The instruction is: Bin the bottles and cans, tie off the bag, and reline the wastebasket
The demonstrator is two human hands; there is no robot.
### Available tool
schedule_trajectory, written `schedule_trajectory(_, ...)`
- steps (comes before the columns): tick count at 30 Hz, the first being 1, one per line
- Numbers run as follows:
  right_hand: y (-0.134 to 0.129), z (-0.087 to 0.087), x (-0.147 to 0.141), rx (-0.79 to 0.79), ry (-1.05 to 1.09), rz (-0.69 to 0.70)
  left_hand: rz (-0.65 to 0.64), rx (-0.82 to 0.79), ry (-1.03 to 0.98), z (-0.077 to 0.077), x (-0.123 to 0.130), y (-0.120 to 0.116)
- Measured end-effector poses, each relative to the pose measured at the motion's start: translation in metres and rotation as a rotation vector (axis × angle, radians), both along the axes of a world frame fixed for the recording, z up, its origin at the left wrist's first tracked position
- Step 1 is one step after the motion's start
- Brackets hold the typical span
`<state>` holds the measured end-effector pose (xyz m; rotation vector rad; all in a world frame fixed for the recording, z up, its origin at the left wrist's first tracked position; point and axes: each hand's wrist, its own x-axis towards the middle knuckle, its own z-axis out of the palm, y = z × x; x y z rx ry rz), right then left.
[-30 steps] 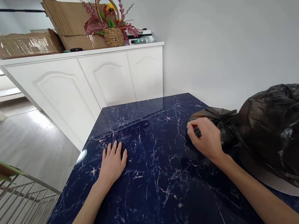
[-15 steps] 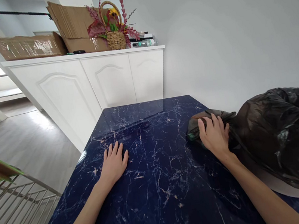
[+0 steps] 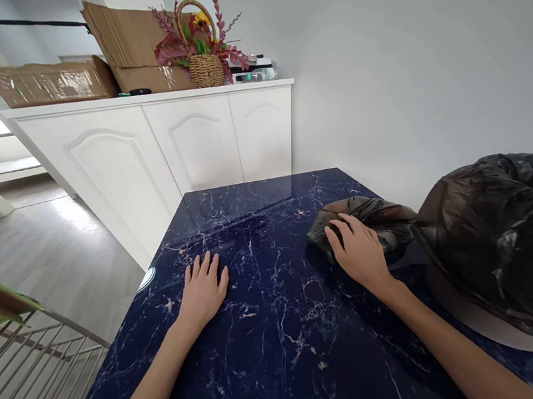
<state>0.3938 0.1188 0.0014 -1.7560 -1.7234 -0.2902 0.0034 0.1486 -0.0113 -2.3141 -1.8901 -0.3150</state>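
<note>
My left hand (image 3: 203, 292) lies flat on the glossy dark blue marble-patterned table (image 3: 272, 360), fingers spread and holding nothing. On the right side, my right hand (image 3: 360, 252) curls its fingers over a bunched black plastic bag (image 3: 394, 220). Whatever may be inside that bundle is hidden by the plastic and my hand. A larger mass of black plastic (image 3: 511, 242) adjoins it farther right, draped over a pale thing with a rounded edge (image 3: 500, 331). Whether the two plastic pieces are one bag I cannot tell.
Beyond the table stands a white cabinet (image 3: 201, 142) bearing cardboard boxes (image 3: 50, 84), a wicker basket of flowers (image 3: 206, 70) and a plastic bottle (image 3: 263, 74). A metal rack-like frame (image 3: 44, 363) is at the lower left. A grey wall (image 3: 400, 57) borders the right.
My right hand has moved left across the table, and the bunched black plastic has come along with it, stretching away from the larger mass. My left hand has stayed in place.
</note>
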Motion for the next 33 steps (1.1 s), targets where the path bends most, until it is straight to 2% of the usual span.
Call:
schedule_trajectory(12,-0.016,0.005,-0.036,0.07,0.006,0.423,-0.014,0.015,0.004,0.001,0.001,-0.001)
schedule_trajectory(17,-0.028,0.017,-0.044,0.019,0.068,0.67,-0.017,0.022,0.003,0.002,0.002,-0.001)
schedule_trajectory(21,-0.038,0.023,-0.05,-0.014,0.177,0.76,-0.018,0.022,-0.003,0.002,0.002,-0.001)
schedule_trajectory(25,-0.04,0.022,-0.054,0.055,0.195,0.74,-0.018,0.021,-0.012,0.001,0.001,-0.001)
schedule_trajectory(31,-0.029,0.011,-0.051,0.108,0.361,0.434,-0.021,0.024,-0.045,0.002,0.003,-0.002)
schedule_trajectory(33,-0.025,0.008,-0.05,0.093,0.383,0.386,-0.023,0.034,-0.061,0.003,0.004,-0.003)
